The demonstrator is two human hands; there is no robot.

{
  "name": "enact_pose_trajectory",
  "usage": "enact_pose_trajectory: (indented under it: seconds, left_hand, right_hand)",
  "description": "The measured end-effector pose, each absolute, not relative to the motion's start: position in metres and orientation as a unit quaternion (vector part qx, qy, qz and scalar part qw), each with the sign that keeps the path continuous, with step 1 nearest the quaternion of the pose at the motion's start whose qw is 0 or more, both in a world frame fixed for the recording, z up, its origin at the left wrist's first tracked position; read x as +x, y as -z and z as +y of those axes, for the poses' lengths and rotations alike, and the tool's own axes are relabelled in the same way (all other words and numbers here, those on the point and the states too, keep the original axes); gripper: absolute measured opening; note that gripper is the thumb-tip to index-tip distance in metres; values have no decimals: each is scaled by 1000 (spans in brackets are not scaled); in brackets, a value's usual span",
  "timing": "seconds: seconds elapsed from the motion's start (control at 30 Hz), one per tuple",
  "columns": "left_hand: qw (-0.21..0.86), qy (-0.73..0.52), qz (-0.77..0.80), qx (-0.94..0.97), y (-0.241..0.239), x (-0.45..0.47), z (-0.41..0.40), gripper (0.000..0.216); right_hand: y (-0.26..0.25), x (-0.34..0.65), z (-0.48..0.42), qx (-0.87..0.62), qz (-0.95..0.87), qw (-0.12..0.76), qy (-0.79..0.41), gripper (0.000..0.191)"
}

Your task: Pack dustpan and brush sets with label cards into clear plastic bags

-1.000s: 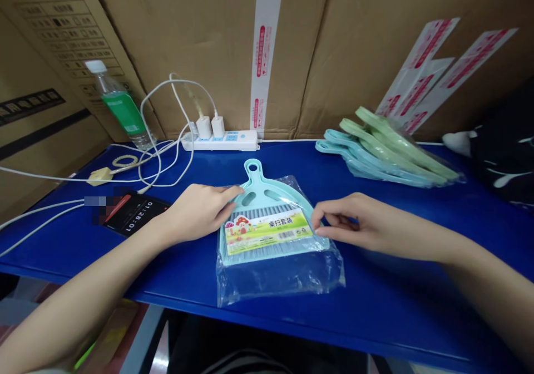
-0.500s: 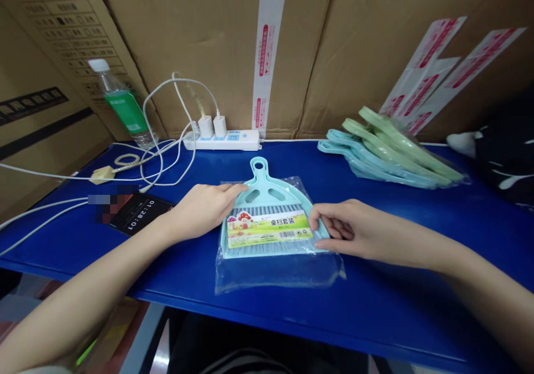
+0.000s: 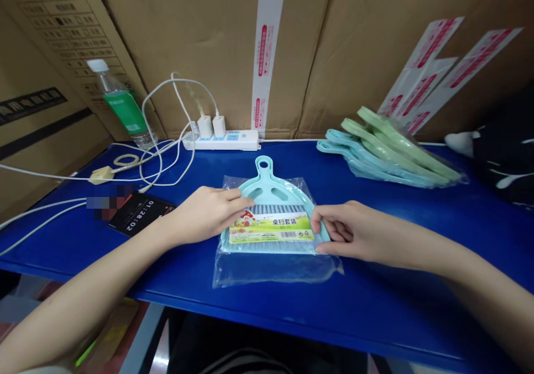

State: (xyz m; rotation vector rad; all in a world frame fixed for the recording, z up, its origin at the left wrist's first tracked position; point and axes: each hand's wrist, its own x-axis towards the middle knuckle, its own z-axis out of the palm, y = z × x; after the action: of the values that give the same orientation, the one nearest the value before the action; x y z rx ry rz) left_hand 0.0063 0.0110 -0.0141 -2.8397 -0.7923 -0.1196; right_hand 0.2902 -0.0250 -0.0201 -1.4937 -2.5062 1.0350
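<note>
A light-blue dustpan and brush set (image 3: 273,196) lies in a clear plastic bag (image 3: 275,271) on the blue table, its ringed handle pointing away from me. A colourful paper label (image 3: 271,228) covers the grey bristles. At the left rim, my left hand (image 3: 212,212) grips the set, fingers over the top and thumb out of sight. On the opposite side, my right hand (image 3: 348,229) pinches the right rim through the plastic, its fingers curled.
Several bagged dustpan sets, blue and green (image 3: 392,151), are stacked at the back right. A power strip (image 3: 221,140) with chargers, tangled white cables, a bottle (image 3: 125,109) and a phone (image 3: 139,212) occupy the left. Cardboard (image 3: 200,34) stands behind the table (image 3: 375,307).
The dustpan set has shifted slightly and turned a little, its handle moving right. My left fingers reach further over its left side. My right hand keeps its hold.
</note>
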Motion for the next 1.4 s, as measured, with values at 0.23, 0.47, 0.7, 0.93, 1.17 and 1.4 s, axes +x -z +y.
enact_pose_trajectory:
  seconds: [0.23, 0.47, 0.7, 0.93, 1.17, 1.4]
  left_hand:
    - [-36, 31, -194, -980, 9, 7, 3, 27]
    - [-105, 30, -187, -976, 7, 7, 0, 28]
    - [-134, 11, -198, -971, 4, 7, -1, 28]
    - [-150, 12, -203, -968, 2, 7, -3, 29]
    - [-139, 3, -184, -973, 1, 7, -5, 30]
    - [-145, -18, -176, -974, -1, 7, -5, 34]
  right_hand:
    - [20, 290, -25, -484, -808, 28, -334, 23]
    - [18, 288, -26, -492, -829, 22, -266, 22]
    - [18, 287, -24, -467, -852, 21, -236, 22]
    - [20, 287, -24, -432, -870, 58, -232, 24]
    - [17, 289, -24, -381, -880, 89, -269, 17]
    - [20, 285, -24, -359, -893, 101, -253, 20]
